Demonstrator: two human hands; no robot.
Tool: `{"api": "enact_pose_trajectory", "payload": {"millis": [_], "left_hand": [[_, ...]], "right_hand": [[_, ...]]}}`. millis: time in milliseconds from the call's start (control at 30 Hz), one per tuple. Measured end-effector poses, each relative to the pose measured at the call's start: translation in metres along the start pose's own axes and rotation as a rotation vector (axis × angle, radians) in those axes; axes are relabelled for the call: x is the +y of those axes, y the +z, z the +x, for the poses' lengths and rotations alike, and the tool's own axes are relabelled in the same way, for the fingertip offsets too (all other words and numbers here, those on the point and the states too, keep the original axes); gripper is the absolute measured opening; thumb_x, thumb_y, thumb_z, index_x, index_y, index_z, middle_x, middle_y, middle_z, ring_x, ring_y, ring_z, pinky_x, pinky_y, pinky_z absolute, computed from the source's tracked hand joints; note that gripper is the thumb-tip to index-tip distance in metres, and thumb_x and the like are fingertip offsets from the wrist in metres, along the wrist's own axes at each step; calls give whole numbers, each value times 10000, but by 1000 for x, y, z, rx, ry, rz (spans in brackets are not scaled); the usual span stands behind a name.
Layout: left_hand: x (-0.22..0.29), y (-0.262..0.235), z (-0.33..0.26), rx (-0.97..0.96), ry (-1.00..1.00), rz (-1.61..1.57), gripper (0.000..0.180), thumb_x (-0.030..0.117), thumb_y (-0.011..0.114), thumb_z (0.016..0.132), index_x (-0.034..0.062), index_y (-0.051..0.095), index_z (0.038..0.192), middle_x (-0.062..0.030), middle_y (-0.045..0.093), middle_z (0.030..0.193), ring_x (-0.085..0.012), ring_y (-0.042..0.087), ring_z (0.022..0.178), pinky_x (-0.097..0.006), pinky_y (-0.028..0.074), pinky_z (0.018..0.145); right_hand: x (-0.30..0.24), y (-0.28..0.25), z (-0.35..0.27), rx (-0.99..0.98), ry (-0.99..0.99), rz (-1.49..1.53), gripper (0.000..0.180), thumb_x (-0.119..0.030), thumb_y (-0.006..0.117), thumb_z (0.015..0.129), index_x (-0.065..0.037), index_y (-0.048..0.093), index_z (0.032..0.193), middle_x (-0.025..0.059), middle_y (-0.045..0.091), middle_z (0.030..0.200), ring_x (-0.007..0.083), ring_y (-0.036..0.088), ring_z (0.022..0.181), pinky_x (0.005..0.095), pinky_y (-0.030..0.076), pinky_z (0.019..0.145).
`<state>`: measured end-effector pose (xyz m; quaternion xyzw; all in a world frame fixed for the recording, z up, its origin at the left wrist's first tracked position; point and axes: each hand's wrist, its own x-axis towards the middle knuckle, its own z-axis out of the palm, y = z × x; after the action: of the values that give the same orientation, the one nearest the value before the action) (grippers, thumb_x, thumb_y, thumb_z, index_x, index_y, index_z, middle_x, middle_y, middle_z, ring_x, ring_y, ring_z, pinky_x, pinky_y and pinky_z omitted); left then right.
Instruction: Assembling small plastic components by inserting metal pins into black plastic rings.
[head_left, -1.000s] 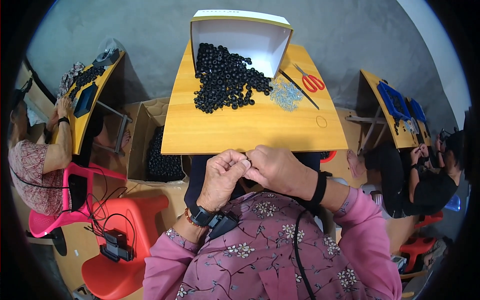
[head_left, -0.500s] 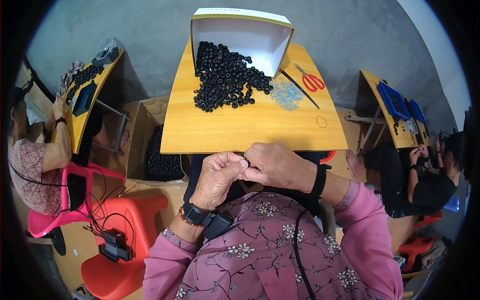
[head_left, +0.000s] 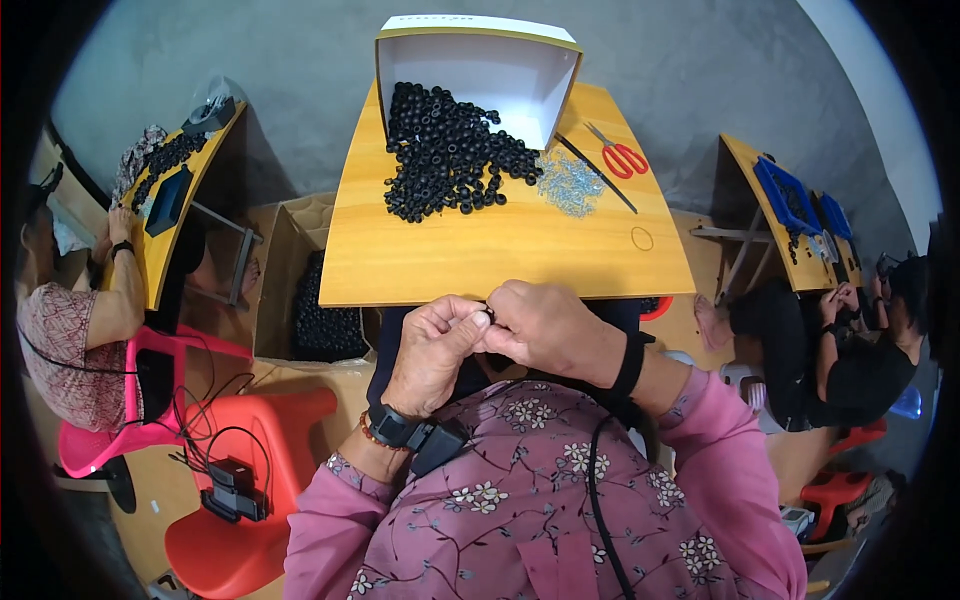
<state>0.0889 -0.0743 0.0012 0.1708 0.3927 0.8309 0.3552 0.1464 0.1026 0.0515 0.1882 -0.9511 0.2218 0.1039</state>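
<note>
Just below the near edge of the wooden table [head_left: 500, 265], my two hands meet in front of my body. My left hand [head_left: 432, 350] is closed in a pinch, thumb against forefinger, on a small black ring-shaped part [head_left: 489, 314]. My right hand [head_left: 555, 325] is closed too, its fingertips pressed at the same part; its curled fingers hide most of what they grip. Farther off on the table lies a heap of similar black parts [head_left: 440, 150], spilling from a white-lined box [head_left: 480, 75] on its side. Beside the heap is a pile of small clear bluish pieces [head_left: 572, 185].
Red-handled scissors [head_left: 625, 160], a thin black rod [head_left: 597, 172] and a rubber band [head_left: 633, 237] lie at the table's right. A carton [head_left: 275, 300] of black parts stands left on the floor, near a red chair [head_left: 250, 480]. People sit at side tables left and right.
Both hands stay together at the small black part, which shows a little more between the fingertips now. The view has shifted slightly.
</note>
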Motion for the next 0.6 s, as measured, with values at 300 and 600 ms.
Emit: {"api": "enact_pose_trajectory", "payload": {"millis": [300, 600], "left_hand": [[-7, -7, 1, 8, -53, -39, 121, 97, 616, 975, -8, 634, 1035, -111, 693, 958, -195, 700, 854, -373, 589, 803], [-4, -6, 0, 46, -44, 39, 131, 96, 599, 986, -4, 594, 1071, -105, 696, 967, -149, 676, 790, -271, 558, 736]], "right_hand": [[-1, -5, -2, 60, 7, 28, 229, -205, 723, 830, -30, 576, 824, 136, 599, 745, 339, 619, 671, 423, 480, 576], [11, -22, 6, -127, 8, 189, 220, -224, 627, 905, -16, 614, 834, 170, 599, 767, 367, 622, 742, 449, 488, 658]]}}
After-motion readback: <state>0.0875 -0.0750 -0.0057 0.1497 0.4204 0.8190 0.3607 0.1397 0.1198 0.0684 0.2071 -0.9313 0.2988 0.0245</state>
